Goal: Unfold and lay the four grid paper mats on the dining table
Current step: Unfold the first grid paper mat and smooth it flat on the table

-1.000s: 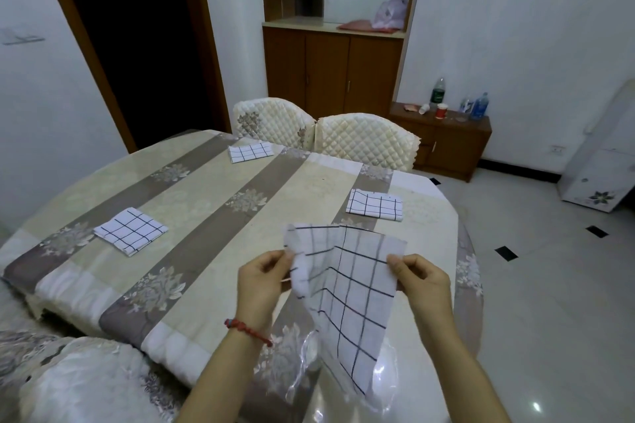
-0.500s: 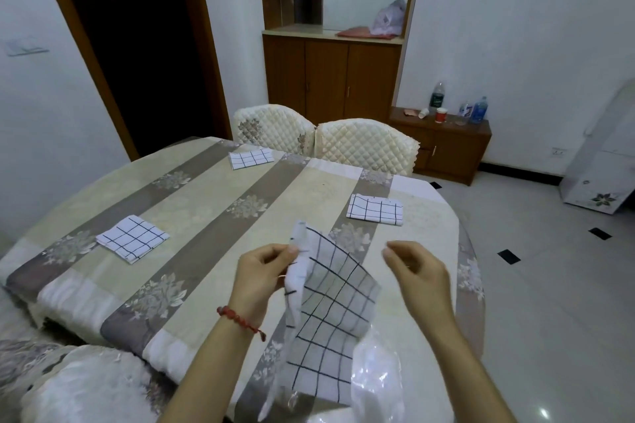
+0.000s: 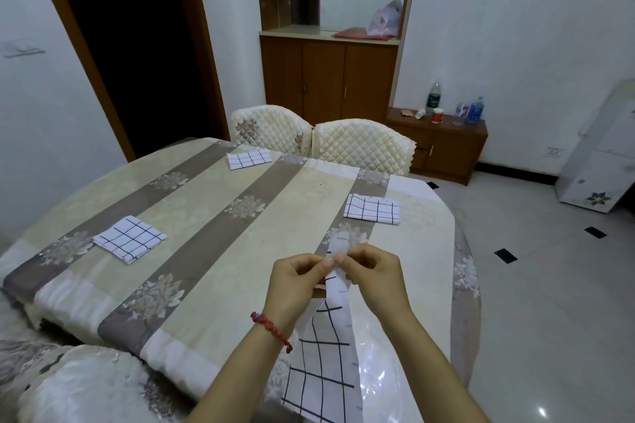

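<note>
I hold a white grid paper mat (image 3: 323, 364) in front of me above the near edge of the dining table (image 3: 220, 244). My left hand (image 3: 297, 282) and my right hand (image 3: 372, 276) pinch its top edge close together, fingertips almost touching, and the mat hangs down edge-on between my forearms. Three folded grid mats lie on the table: one at the left (image 3: 130, 238), one at the far side by the chairs (image 3: 248, 159), one at the right (image 3: 372, 209).
Two quilted chairs (image 3: 323, 144) stand at the far side of the table, another chair back (image 3: 68, 385) at the near left. A wooden cabinet (image 3: 330, 79) and a low sideboard with bottles (image 3: 443, 144) line the far wall. Tiled floor lies to the right.
My right hand let go of the mat's corner, then came back in beside my left hand. The spread mat has collapsed and now hangs down narrow from both hands.
</note>
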A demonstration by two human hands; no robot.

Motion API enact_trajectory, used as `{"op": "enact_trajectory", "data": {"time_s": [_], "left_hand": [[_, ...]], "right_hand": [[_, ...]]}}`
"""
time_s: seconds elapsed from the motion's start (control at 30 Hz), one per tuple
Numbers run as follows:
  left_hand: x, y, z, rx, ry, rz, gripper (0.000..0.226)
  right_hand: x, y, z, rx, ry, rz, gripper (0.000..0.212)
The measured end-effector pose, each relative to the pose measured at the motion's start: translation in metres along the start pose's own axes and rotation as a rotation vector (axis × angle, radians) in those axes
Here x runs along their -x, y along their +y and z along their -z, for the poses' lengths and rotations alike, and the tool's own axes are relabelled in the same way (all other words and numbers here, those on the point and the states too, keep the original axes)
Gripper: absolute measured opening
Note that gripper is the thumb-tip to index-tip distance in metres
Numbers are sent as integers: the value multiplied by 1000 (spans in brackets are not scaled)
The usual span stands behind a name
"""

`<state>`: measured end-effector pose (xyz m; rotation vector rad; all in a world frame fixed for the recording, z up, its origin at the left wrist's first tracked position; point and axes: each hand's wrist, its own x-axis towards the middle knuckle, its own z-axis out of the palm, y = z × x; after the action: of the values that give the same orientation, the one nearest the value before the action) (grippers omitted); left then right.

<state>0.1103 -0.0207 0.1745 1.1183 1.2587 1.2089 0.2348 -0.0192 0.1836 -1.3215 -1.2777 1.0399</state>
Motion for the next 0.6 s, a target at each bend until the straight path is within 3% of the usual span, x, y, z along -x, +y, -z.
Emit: {"op": "enact_trajectory", "data": {"time_s": [0.1,0.4,0.6], "left_hand": [[-5,1,5,33,83,12,18],[-45,8,76,222,484,55,21],[-48,7,112,355,668,62,21]], "right_hand": [[-5,2,4,-79,51,-13,16],[-32,6,60,-280,406,-142,22],[-31,5,78,-538,470,-197,19]]}}
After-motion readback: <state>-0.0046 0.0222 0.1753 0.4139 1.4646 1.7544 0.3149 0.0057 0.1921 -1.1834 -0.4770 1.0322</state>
